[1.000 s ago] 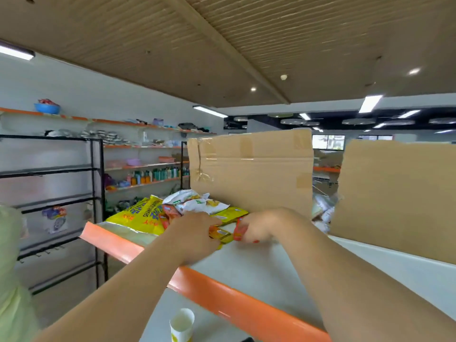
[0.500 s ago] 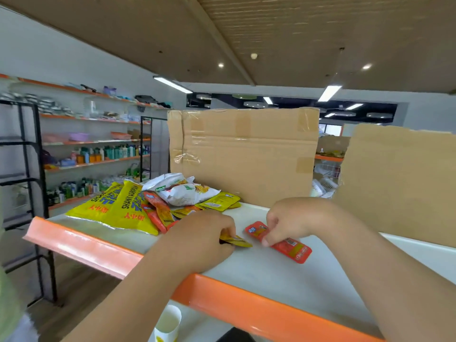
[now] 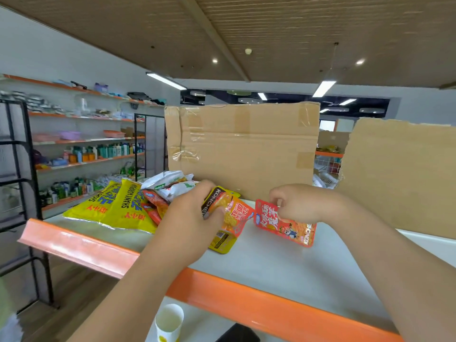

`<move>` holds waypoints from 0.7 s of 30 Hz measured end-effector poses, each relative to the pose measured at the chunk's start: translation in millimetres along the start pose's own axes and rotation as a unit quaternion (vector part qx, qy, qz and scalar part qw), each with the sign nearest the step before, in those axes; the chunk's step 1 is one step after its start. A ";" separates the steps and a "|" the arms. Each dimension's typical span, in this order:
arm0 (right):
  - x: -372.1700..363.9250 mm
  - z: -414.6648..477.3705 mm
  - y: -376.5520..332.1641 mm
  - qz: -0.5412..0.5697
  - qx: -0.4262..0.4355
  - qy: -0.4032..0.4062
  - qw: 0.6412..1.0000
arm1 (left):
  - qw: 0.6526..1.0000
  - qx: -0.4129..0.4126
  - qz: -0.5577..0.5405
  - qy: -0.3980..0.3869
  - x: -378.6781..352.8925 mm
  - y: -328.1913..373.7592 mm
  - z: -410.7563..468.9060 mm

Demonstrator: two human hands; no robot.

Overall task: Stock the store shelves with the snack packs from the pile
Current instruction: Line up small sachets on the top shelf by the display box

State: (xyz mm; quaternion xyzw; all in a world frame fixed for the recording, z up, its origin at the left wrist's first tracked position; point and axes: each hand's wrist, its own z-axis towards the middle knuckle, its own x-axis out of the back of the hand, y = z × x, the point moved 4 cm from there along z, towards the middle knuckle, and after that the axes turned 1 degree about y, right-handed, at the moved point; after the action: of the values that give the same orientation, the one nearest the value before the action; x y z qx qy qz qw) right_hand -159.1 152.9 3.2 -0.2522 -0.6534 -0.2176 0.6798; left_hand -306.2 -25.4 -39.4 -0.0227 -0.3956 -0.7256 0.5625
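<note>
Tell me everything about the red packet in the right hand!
The flat red glossy snack packet looks like foil plastic, printed with white characters, a cartoon picture and brand lettering along one edge. The right hand pinches its upper corner, so it hangs tilted, its lower end on or just above the white shelf top.

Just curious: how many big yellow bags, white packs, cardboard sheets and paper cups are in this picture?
Big yellow bags: 2
White packs: 2
Cardboard sheets: 2
Paper cup: 1
Total: 7
</note>
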 end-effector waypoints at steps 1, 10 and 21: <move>1.5 1.5 2.6 -0.003 -0.003 0.017 1.000 | 1.000 0.018 -0.004 -0.002 1.3 -1.8 0.4; -20.6 4.1 17.4 0.017 -0.046 -0.091 0.995 | 0.989 0.018 0.139 -0.047 -11.0 -1.2 -1.5; -22.1 1.9 8.7 -0.046 -0.037 -0.110 0.992 | 0.990 0.004 0.130 -0.055 -11.3 -1.7 -1.6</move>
State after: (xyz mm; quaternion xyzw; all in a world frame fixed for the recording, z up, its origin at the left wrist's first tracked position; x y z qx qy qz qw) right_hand -156.3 160.2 -19.3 -0.2696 -0.7265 -0.2438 0.5832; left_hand -302.8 -17.2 -46.8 -0.1117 -0.4231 -0.6420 0.6295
